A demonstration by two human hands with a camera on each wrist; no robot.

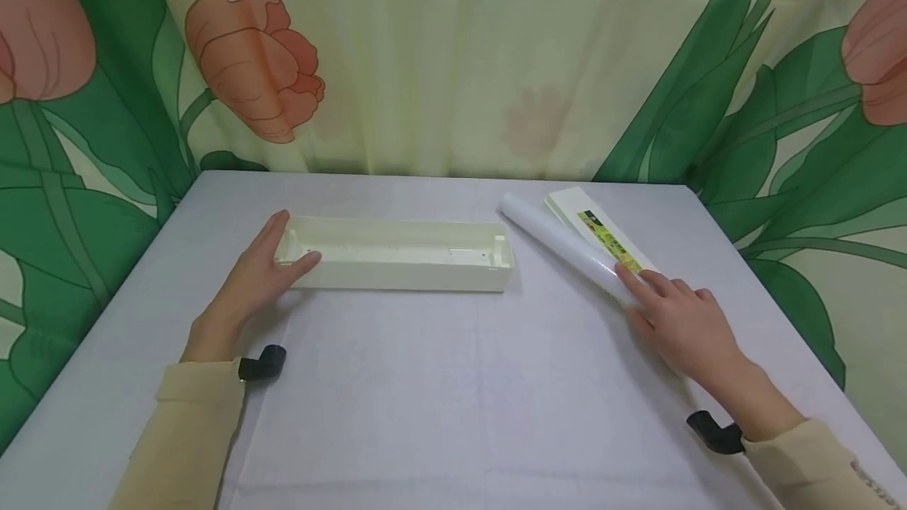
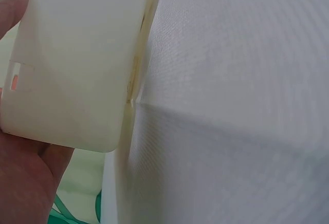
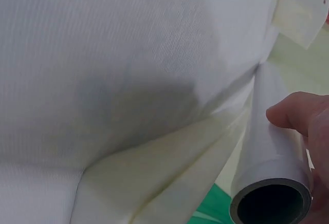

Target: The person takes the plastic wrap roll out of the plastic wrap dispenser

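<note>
My left hand (image 1: 244,282) grips the left end of a long white open-topped box (image 1: 397,277), thumb at the front wall and fingers round the far side. In the left wrist view the box's smooth end (image 2: 77,64) lies between thumb and fingers. On the right, my right hand (image 1: 687,333) holds the near end of a shiny white roll of plastic film (image 1: 560,238). The right wrist view shows the thumb over the roll (image 3: 275,152) and its dark hollow core facing the camera. Beside the roll lies a long white strip (image 1: 569,201) with a yellow-green label (image 1: 611,241).
A pale cloth (image 1: 397,408) covers the table, with a few creases. Behind it hangs a curtain (image 1: 439,61) printed with tulips and leaves. Black wrist cameras sit at the left cuff (image 1: 262,364) and right cuff (image 1: 716,433).
</note>
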